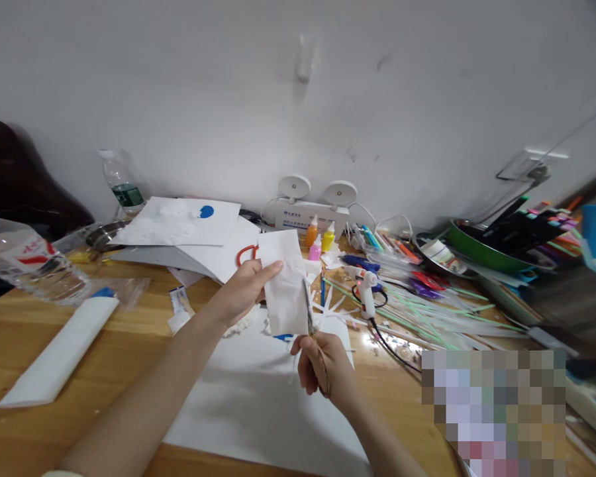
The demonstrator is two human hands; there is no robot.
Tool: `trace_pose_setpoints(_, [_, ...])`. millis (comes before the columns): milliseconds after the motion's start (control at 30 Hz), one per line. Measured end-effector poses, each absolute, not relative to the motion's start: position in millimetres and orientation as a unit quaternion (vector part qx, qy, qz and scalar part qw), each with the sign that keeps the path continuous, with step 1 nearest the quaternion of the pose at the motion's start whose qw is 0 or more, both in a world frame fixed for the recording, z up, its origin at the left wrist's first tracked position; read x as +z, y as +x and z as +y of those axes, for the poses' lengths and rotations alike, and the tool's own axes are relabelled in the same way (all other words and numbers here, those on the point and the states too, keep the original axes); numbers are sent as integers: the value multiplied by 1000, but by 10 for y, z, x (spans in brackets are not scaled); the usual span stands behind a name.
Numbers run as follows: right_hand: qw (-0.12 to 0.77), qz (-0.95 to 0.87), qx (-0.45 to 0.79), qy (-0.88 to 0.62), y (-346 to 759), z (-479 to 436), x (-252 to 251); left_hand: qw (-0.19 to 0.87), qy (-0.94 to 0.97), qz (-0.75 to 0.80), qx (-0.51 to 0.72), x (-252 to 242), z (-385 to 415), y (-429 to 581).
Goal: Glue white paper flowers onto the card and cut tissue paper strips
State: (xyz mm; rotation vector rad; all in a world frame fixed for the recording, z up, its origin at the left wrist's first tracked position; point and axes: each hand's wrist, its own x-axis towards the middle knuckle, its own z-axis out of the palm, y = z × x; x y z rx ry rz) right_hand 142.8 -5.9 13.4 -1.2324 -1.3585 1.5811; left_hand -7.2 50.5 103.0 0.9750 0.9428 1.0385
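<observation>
Our left hand (248, 288) pinches the white paper piece (284, 295) at its left side, thumb flat on its face, while our right hand (330, 368) curls its fingers around the handles of the scissors (309, 311), whose blades lie at the paper's right edge. It hangs above the larger white sheet (218, 411) on the wooden table (144, 324). We judge it light, limp and easily creased, best pinched flat, away from the blades.
</observation>
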Motion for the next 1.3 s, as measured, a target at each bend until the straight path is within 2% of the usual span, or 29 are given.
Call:
trace_pose_setpoints(167, [346, -534, 605, -479, 1428, -71, 150, 659, 430, 413, 459, 1026, 511, -78])
trace_pose_setpoints(567, [402, -571, 576, -424, 1462, -93, 169, 681, 450, 416, 400, 1012, 485, -48])
trace_pose_setpoints(900, [411, -561, 563, -446, 1461, -77, 152, 670, 483, 432, 361, 919, 445, 26])
trace_pose_setpoints(1300, [407, -544, 564, -469, 1445, -70, 148, 656, 483, 443, 374, 897, 452, 43])
